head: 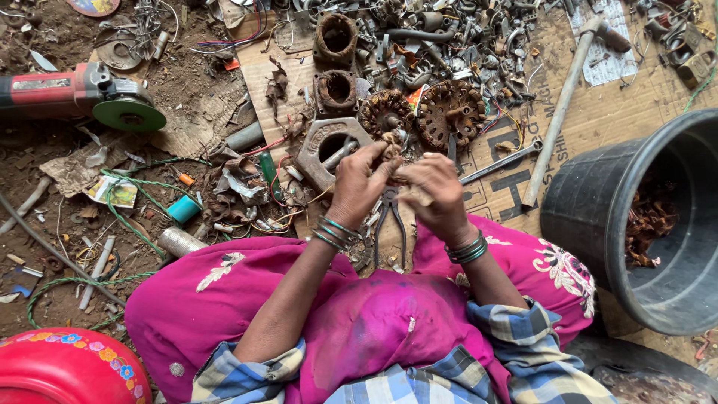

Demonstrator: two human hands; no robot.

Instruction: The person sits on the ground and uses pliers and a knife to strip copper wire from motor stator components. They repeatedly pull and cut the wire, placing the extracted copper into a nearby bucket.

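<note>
While both grips pinch a copper bit (394,140), L hand (357,187) & R hand (437,191) touch.

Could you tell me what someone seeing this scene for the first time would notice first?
Probably the two hands, the left hand and right hand, meeting at the centre over a small brownish scrap piece, above bright pink clothing. Behind them lies a heap of rusty motor parts on cardboard. A large black bucket stands at the right, and a red angle grinder lies at the upper left.
</note>
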